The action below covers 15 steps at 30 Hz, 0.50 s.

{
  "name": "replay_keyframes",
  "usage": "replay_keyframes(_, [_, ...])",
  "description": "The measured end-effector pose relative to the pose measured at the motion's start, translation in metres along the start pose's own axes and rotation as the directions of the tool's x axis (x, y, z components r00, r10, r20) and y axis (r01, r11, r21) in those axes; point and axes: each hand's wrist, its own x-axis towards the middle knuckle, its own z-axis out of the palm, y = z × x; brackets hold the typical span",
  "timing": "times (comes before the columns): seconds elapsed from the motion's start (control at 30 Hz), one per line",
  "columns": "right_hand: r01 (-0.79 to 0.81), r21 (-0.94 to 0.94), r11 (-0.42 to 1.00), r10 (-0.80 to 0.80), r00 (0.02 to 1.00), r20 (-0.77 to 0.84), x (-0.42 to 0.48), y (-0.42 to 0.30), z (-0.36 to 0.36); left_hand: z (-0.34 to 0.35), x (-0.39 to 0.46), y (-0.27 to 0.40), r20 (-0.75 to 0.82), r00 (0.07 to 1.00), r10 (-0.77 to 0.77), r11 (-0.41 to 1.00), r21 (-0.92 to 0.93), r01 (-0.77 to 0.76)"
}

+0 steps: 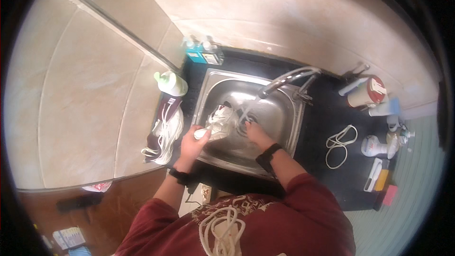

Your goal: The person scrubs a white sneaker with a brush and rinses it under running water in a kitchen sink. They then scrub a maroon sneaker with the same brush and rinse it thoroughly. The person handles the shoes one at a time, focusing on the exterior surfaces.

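Over a stainless steel sink, my left hand grips one end of a white athletic shoe, which lies tilted in the left part of the basin. Water runs from the curved chrome faucet beside the shoe. My right hand is low in the basin near the drain, its fingers by the stream; whether it holds something is hidden. Another shoe, white and maroon with loose laces, rests on the counter left of the sink.
A white pump bottle stands left of the sink, two soap bottles behind it. A loose white lace lies on the dark counter at right, near a red-lidded container, a white-handled brush and yellow and pink sponges.
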Motion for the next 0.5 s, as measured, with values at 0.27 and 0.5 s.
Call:
replay_keyframes(0.27, [0.015,-0.156,0.988,0.006,0.991,0.131,0.02,-0.003,-0.014,-0.01,0.004,-0.005,0.072,0.997,0.039,0.995,0.084,-0.045])
replay_keyframes(0.5, [0.045,-0.115,0.992,-0.033,0.994,0.101,-0.013,-0.006,-0.017,-0.022,0.002,-0.005,0.075,0.996,-0.038,0.999,0.006,0.038])
